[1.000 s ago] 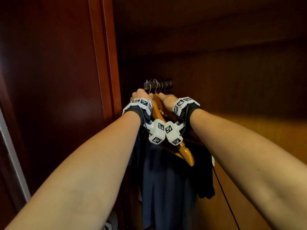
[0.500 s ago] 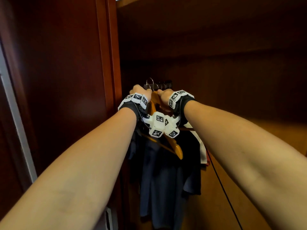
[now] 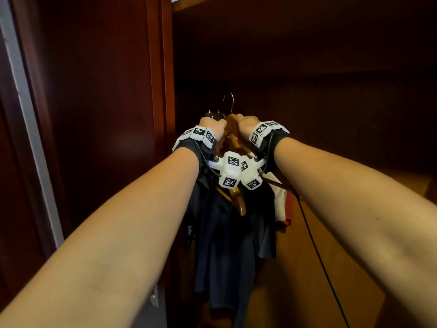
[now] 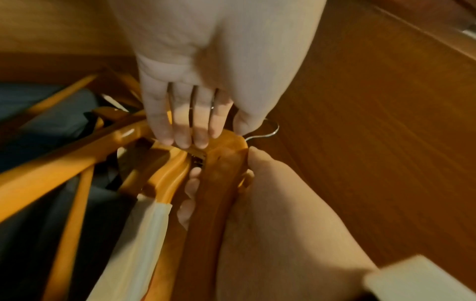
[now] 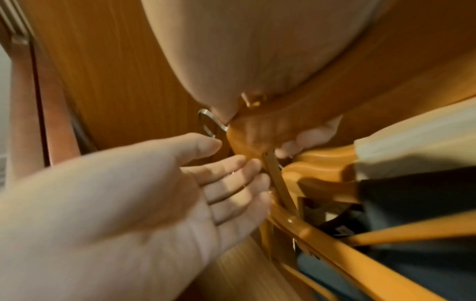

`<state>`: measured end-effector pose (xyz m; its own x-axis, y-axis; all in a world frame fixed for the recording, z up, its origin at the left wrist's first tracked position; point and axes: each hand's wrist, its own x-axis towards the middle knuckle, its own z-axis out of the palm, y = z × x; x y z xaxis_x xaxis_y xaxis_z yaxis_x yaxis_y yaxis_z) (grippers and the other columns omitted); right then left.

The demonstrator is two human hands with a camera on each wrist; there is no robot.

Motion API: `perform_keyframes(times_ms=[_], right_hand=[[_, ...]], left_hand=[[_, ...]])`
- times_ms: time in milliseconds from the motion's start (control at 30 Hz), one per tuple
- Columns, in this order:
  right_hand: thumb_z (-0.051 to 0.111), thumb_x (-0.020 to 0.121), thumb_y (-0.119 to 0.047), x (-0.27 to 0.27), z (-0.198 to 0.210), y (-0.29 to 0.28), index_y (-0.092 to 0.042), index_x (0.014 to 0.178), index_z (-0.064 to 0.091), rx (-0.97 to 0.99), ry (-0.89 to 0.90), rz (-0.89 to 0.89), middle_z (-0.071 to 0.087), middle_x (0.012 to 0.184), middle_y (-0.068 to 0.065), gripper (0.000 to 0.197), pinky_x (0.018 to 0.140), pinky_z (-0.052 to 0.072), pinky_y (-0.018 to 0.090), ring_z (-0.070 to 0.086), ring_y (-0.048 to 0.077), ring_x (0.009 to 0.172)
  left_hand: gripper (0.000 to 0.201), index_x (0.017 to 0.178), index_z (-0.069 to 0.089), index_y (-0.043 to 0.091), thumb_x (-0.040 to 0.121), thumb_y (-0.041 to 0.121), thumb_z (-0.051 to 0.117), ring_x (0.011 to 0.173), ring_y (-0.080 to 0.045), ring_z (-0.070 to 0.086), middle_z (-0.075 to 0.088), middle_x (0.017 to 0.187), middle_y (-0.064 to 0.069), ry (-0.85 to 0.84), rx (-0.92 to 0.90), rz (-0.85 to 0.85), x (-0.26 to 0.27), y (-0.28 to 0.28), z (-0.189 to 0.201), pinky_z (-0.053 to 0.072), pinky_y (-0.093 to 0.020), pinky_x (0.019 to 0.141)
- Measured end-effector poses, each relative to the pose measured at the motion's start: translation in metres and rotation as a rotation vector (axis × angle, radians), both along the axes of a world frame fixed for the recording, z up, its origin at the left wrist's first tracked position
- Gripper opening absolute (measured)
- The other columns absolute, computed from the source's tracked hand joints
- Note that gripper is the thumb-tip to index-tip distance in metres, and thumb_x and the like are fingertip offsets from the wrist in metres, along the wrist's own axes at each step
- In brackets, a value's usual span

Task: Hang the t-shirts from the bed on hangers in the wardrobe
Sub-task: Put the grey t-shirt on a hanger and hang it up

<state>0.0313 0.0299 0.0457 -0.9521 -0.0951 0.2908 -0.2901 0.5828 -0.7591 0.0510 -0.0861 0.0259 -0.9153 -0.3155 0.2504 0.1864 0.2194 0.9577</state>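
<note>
Orange wooden hanger (image 4: pixel 219 183) with silver wire hook (image 3: pixel 229 100): held up inside the dark reddish-brown wooden wardrobe (image 3: pixel 307 55), near its top left corner, hook raised above the hands and clear of any rail. No garment visible on it.

Left hand (image 4: pixel 270 213): fingers (image 4: pixel 192 184) and thumb curled round the hanger's neck, gripping it just below the hook.

Right hand (image 5: pixel 128 193): fingers (image 5: pixel 231 179) straight and together, fingertips pressed against the top of the hanger and the neighbouring hangers; it grips nothing.

Other orange wooden hangers (image 4: pixel 77 154): bunched just beside the held one, touching it at the necks.

Dark navy t-shirts (image 3: pixel 227 245): hanging below the hands from those hangers.

Cream-white garment (image 4: pixel 139 244): on a hanger next to the held one; in the head view its pale edge shows to the right of the navy cloth, with a red fabric (image 3: pixel 287 209) behind.

Wardrobe door panel (image 3: pixel 94 114): open, to the left.

Black cable (image 3: pixel 316 252): trailing down from the right wrist.
</note>
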Motion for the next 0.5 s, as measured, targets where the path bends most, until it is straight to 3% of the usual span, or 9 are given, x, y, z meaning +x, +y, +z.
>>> perform_keyframes(times_ms=[67,133,167,233,300,400,500], right_hand=[[0.046,0.102,-0.037,0.015,-0.008,0.011,-0.007,0.119,0.060,-0.103,-0.044,0.024,0.066,0.112,0.017,0.037,0.059,0.049,0.029,0.067,0.032,0.098],[0.053,0.097,-0.038,0.032,-0.017,0.020,-0.012,0.097,0.060,-0.136,-0.095,-0.013,0.066,0.088,0.013,0.027,0.061,0.052,0.031,0.065,0.028,0.076],[0.056,0.093,-0.031,0.040,-0.020,0.024,-0.013,0.094,0.059,-0.120,-0.102,-0.004,0.065,0.086,0.013,0.019,0.062,0.053,0.033,0.064,0.027,0.073],[0.056,0.088,-0.017,0.054,-0.029,0.034,-0.013,0.097,0.057,-0.079,-0.096,0.001,0.064,0.087,0.014,0.010,0.062,0.053,0.035,0.062,0.025,0.071],[0.054,0.090,-0.008,0.069,-0.038,0.044,-0.012,0.107,0.055,-0.051,-0.089,-0.019,0.062,0.086,0.013,0.018,0.065,0.054,0.037,0.061,0.022,0.071],[0.057,0.090,-0.006,0.101,-0.049,0.051,-0.014,0.122,0.054,-0.026,-0.133,-0.059,0.065,0.100,0.016,0.033,0.075,0.058,0.040,0.065,0.025,0.083],[0.063,0.087,-0.005,0.139,-0.060,0.055,-0.022,0.129,0.051,0.010,-0.208,-0.131,0.066,0.109,0.015,0.046,0.083,0.058,0.046,0.068,0.030,0.092]], left_hand=[[0.024,0.070,0.059,0.009,0.086,0.026,0.057,0.049,-0.021,0.056,0.061,0.064,-0.006,-0.028,0.024,-0.102,0.011,0.012,-0.004,0.054,-0.033,0.053],[0.027,0.074,0.059,0.009,0.087,0.033,0.059,0.049,-0.017,0.057,0.062,0.067,-0.005,-0.043,0.073,-0.159,0.019,0.021,-0.010,0.057,-0.033,0.054],[0.029,0.079,0.060,0.010,0.087,0.037,0.061,0.055,-0.017,0.058,0.063,0.069,-0.004,-0.057,0.091,-0.186,0.022,0.024,-0.013,0.059,-0.034,0.058],[0.034,0.082,0.059,0.012,0.088,0.045,0.060,0.064,-0.018,0.058,0.062,0.070,-0.003,-0.103,0.134,-0.273,0.029,0.029,-0.022,0.056,-0.032,0.061],[0.040,0.083,0.060,0.012,0.087,0.052,0.059,0.073,-0.020,0.063,0.066,0.078,-0.005,-0.181,0.199,-0.399,0.037,0.030,-0.032,0.052,-0.030,0.064],[0.045,0.103,0.058,0.009,0.087,0.050,0.064,0.087,-0.026,0.069,0.070,0.096,-0.012,-0.293,0.361,-0.559,0.046,0.031,-0.049,0.058,-0.036,0.072],[0.049,0.117,0.056,0.010,0.087,0.048,0.066,0.091,-0.027,0.066,0.065,0.099,-0.012,-0.335,0.498,-0.654,0.066,0.036,-0.065,0.055,-0.040,0.090]])
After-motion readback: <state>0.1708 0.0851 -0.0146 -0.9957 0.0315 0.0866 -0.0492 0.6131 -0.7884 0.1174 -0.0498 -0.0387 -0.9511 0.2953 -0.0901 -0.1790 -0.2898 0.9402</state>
